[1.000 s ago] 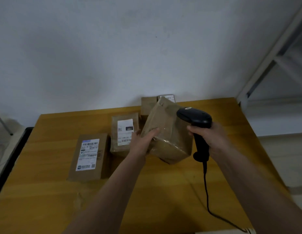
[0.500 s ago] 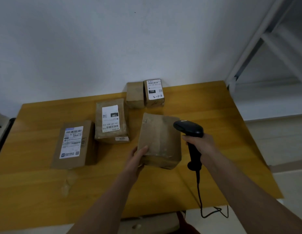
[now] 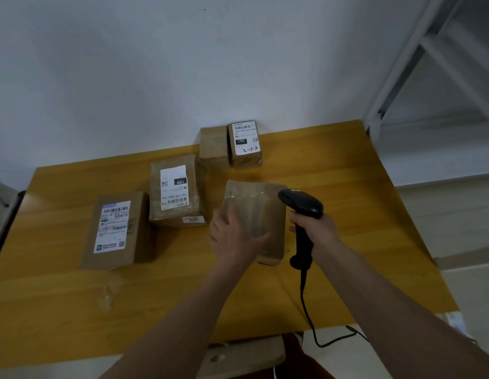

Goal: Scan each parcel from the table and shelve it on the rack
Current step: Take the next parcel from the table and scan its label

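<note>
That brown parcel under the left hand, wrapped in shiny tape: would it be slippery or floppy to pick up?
Probably stiff: the taped parcel keeps square edges like a cardboard box. Its glossy tape wrap could make it a little slippery under the left hand resting on top. It lies flat on the table, so it seems unlikely to tip or roll. Its weight cannot be judged.

Left hand (image 3: 235, 236) on a parcel (image 3: 258, 214), right hand (image 3: 317, 228) gripping a scanner (image 3: 300, 205).
Four other parcels (three labelled) lie on the table (image 3: 333, 173).
</note>
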The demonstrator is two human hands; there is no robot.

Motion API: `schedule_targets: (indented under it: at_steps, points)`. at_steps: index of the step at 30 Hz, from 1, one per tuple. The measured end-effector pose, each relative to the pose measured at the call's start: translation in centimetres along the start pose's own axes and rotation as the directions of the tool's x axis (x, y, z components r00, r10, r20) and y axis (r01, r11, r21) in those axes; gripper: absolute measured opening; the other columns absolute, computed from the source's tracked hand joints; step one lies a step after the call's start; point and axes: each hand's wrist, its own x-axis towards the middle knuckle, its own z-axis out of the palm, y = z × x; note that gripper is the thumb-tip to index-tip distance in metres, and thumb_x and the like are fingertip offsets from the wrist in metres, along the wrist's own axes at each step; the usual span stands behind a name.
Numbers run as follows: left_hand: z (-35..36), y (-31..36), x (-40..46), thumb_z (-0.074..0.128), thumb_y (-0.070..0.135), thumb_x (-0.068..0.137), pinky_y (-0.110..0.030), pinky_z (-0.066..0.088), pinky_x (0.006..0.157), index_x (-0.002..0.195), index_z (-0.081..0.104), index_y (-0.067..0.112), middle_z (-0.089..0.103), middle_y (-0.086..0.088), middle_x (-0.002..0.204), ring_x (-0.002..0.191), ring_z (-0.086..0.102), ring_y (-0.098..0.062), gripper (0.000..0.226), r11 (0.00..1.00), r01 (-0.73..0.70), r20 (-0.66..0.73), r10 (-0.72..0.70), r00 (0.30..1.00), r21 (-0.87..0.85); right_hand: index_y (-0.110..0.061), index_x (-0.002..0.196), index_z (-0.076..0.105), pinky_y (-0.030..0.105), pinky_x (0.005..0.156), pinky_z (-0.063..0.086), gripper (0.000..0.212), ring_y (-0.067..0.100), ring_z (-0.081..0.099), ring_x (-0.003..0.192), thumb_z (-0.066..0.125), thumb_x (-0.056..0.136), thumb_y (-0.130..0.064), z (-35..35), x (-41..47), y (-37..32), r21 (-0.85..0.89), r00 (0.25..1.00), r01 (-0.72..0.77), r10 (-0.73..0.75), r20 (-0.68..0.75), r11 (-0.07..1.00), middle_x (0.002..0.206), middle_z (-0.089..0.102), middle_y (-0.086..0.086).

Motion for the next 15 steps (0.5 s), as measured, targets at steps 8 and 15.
schedule_targets:
  at_steps: [8,15]
  points:
    - [2.5,3.3,1.0,0.071,0.081,0.055,-0.070,-0.004,0.110,0.153,-0.017,0.022,-0.027,-0.029,0.154,0.142,-0.023,-0.048,0.144,0.966,0.163,0.107,-0.187,0.976,0.200,-0.015,0.100,0.058,0.052,0.092,0.050,0.023,0.031,0.065,0.100,0.074,0.084,-0.014,-1.4,0.3,0.1,0.029,0.997,-0.004,0.006,-0.074,1.000,0.083,0.059,-0.001]
    - [-0.2,2.3,1.9,0.078,0.077,0.046,-0.067,0.013,0.112,0.153,-0.004,0.033,-0.004,-0.025,0.157,0.145,-0.002,-0.047,0.142,0.976,0.157,0.166,-0.181,0.969,0.148,-0.011,0.103,0.061,0.043,0.075,0.047,0.025,0.033,0.065,0.099,0.075,0.082,-0.013,-2.4,0.1,0.0,0.028,0.998,0.003,-0.002,-0.068,1.000,0.090,0.063,0.006]
